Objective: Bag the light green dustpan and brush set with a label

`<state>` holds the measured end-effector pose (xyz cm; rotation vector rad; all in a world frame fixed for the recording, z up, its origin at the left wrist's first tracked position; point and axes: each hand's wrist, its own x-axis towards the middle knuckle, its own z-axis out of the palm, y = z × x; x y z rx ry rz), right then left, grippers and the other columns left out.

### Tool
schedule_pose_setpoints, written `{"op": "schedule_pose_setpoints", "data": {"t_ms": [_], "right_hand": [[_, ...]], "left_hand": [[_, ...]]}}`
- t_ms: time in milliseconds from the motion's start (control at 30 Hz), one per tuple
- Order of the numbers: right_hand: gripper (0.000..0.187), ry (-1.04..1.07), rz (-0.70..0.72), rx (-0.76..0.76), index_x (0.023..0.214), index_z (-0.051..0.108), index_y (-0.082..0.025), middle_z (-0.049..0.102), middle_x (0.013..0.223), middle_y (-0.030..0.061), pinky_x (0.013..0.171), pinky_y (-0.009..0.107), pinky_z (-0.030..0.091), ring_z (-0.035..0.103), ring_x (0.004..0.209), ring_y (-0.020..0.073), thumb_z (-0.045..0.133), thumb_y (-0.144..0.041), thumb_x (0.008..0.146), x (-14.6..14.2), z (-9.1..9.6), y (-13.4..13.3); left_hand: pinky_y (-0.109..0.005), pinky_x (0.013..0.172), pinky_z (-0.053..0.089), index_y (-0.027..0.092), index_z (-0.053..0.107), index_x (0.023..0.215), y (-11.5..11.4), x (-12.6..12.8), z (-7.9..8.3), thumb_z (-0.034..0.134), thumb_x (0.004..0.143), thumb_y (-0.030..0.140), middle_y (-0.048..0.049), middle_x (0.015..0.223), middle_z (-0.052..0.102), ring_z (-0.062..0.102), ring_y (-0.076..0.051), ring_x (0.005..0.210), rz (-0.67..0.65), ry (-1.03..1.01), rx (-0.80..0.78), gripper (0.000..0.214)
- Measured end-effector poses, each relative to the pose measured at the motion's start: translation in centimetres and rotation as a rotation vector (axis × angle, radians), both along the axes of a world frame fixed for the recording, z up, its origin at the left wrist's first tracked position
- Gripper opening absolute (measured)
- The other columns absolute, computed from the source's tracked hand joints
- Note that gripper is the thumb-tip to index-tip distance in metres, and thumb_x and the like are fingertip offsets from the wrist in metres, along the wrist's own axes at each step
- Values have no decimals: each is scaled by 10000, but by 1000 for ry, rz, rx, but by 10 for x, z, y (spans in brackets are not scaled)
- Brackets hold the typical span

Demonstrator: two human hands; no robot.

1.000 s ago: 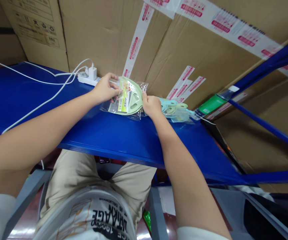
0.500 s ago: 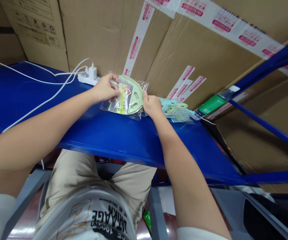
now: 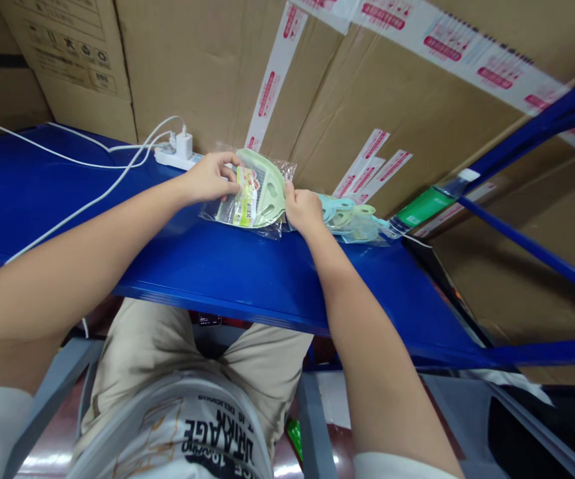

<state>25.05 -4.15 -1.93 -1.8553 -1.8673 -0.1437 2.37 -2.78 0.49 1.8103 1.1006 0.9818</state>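
Observation:
A pale green dustpan (image 3: 270, 196) in a clear plastic bag lies on the blue shelf, with a yellow-and-white label (image 3: 247, 199) on its left part. My right hand (image 3: 304, 207) is closed around its handle end, which the fingers hide. From the left, my left hand (image 3: 217, 176) pinches the bagged dustpan at the label's edge, fingers bent over the wrapping. Just beyond my right hand are more bagged pieces in light blue and green (image 3: 349, 216), with handles pointing right; my right hand partly covers them.
A white power strip (image 3: 175, 158) with a plugged-in charger (image 3: 184, 143) and cables is behind my left hand. At the right, a green-labelled bottle (image 3: 427, 206) leans by the blue frame. Large taped cartons (image 3: 192, 73) wall the back of the blue shelf (image 3: 217, 273).
Very little differs. My left fingers have shifted slightly on the bag and label; my right hand keeps its place on the handle end.

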Motion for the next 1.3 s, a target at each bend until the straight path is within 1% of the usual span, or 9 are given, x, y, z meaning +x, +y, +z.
{"op": "schedule_pose_setpoints", "data": {"t_ms": [233, 433, 567, 667, 833, 933, 1067, 1200, 1300], "right_hand": [[708, -1, -20, -6, 692, 728, -174, 713, 717, 129, 695, 310, 374, 683, 795, 248, 298, -579, 1083, -3, 2, -3], [693, 7, -10, -24, 698, 728, -180, 713, 724, 128, 716, 312, 385, 689, 823, 257, 311, -579, 1080, -2, 2, -2], [680, 20, 15, -42, 703, 723, -188, 708, 720, 122, 726, 313, 395, 686, 829, 257, 315, -579, 1078, 0, 2, -1], [691, 20, 21, -29, 691, 715, -190, 699, 704, 121, 720, 314, 396, 682, 819, 257, 299, -580, 1080, 0, 2, -1], [668, 15, 25, -34, 672, 696, -191, 701, 721, 122, 723, 313, 393, 684, 824, 256, 326, -572, 1077, -3, 3, -3], [662, 7, 41, -20, 666, 687, -195, 696, 712, 119, 711, 312, 389, 680, 818, 256, 332, -576, 1074, -4, 2, -2], [667, 8, 49, -21, 670, 684, -200, 688, 698, 120, 709, 319, 397, 677, 815, 260, 323, -594, 1068, -3, 0, 0], [658, 19, 45, -36, 656, 665, -206, 685, 691, 124, 707, 325, 398, 678, 809, 260, 323, -588, 1069, -1, -1, 2], [653, 33, 48, -47, 651, 652, -211, 679, 676, 120, 703, 326, 400, 673, 800, 259, 315, -580, 1071, -3, -1, 2]], "left_hand": [[-270, 599, 379, 171, 704, 1149, 1, -4, 2, 760, 720, 63, 16, 722, 613, 521, -83, 546, -29, 87, -23, 445], [-267, 595, 375, 179, 724, 1089, -3, -5, 7, 805, 718, 119, 17, 692, 593, 501, -81, 555, -68, 160, -92, 385], [-280, 610, 384, 183, 729, 1032, -4, -5, 9, 795, 720, 116, -2, 717, 604, 531, -100, 585, -81, 196, -89, 326], [-272, 603, 383, 181, 727, 1034, -5, -5, 8, 796, 729, 141, 3, 709, 601, 540, -101, 585, -68, 213, -76, 315], [-256, 599, 394, 161, 695, 1107, -3, -2, 4, 770, 804, 209, 4, 736, 617, 553, -91, 579, 29, 181, 9, 316], [-253, 599, 404, 144, 681, 1111, -1, 0, 2, 728, 844, 194, 1, 753, 626, 550, -84, 565, 78, 186, 51, 275], [-265, 598, 436, 156, 688, 1082, -2, 0, 3, 749, 809, 184, -9, 766, 650, 554, -95, 555, 127, 196, 80, 281], [-275, 683, 486, 186, 697, 1023, -2, 0, 1, 797, 731, 200, -11, 825, 679, 624, -141, 695, 215, 182, 173, 310], [-283, 767, 495, 196, 693, 981, -1, 2, -1, 778, 740, 191, -14, 846, 698, 635, -172, 813, 255, 169, 238, 255]]}}
